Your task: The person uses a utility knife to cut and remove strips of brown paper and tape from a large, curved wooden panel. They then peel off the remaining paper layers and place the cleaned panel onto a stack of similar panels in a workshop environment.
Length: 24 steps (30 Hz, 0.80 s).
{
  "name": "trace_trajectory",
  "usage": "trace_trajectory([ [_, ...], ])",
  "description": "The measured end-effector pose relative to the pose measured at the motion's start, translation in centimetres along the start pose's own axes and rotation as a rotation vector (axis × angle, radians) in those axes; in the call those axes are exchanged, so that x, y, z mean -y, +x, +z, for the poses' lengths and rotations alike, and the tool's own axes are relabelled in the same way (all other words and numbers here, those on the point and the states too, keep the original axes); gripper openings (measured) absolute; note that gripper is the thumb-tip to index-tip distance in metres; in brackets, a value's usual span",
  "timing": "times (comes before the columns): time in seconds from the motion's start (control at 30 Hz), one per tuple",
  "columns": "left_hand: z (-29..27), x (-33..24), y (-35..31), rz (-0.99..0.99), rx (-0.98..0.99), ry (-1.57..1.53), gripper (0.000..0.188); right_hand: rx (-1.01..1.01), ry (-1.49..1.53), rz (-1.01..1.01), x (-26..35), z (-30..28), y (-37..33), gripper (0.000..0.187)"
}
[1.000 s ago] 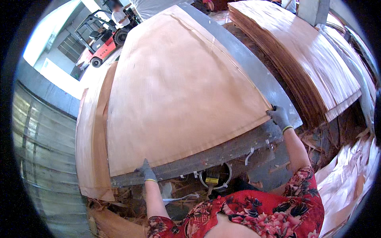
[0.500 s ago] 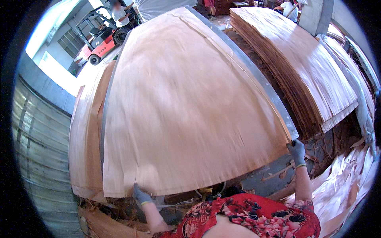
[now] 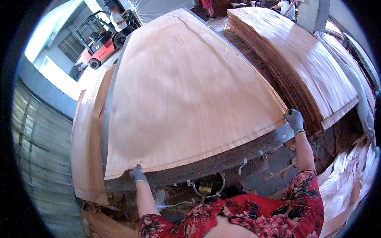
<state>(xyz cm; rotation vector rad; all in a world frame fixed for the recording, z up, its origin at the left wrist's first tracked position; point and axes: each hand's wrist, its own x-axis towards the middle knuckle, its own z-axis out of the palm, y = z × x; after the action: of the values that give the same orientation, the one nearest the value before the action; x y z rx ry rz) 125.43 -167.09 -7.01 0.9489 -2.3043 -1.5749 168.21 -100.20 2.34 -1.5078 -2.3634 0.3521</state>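
Observation:
A large pale wood veneer sheet (image 3: pixel 190 95) lies over a long grey table (image 3: pixel 166 179), its surface gently rippled. My left hand (image 3: pixel 138 173), in a grey glove, pinches the sheet's near edge toward the left corner, and a small fold stands up at the fingers. At the near right corner my right hand (image 3: pixel 295 120), gloved the same way, is closed on the sheet's edge. Part of the fingers of both hands is hidden by the sheet or the glove.
A tall veneer stack (image 3: pixel 293 59) stands to the right, more veneer (image 3: pixel 85 146) to the left. Below the table's near edge is a round container with a yellow-handled brush (image 3: pixel 205 189). Veneer scraps (image 3: pixel 349 178) lie at lower right. A person stands by a red forklift (image 3: pixel 104 51) at far left.
Both hands have moved forward, away from me, with the veneer sheet. A strip of the grey table's near end now shows, along with the round container below it.

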Motion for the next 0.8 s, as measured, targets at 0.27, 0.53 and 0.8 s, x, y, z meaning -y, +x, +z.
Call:
trace_trajectory([
  [0.27,-5.8,3.3,-2.2,0.006,-0.032,0.073,0.037,0.112,0.031,0.063,-2.2,-0.8,-3.7,0.032],
  [0.53,-3.7,-1.2,-10.4,-0.047,-0.006,0.296,0.043,0.076,-0.001,0.051,-4.6,0.0,-1.9,0.033],
  [0.8,-3.7,3.9,-4.2,-0.040,-0.058,0.180,0.052,0.124,0.040,0.075,-4.1,1.0,-2.8,0.033],
])
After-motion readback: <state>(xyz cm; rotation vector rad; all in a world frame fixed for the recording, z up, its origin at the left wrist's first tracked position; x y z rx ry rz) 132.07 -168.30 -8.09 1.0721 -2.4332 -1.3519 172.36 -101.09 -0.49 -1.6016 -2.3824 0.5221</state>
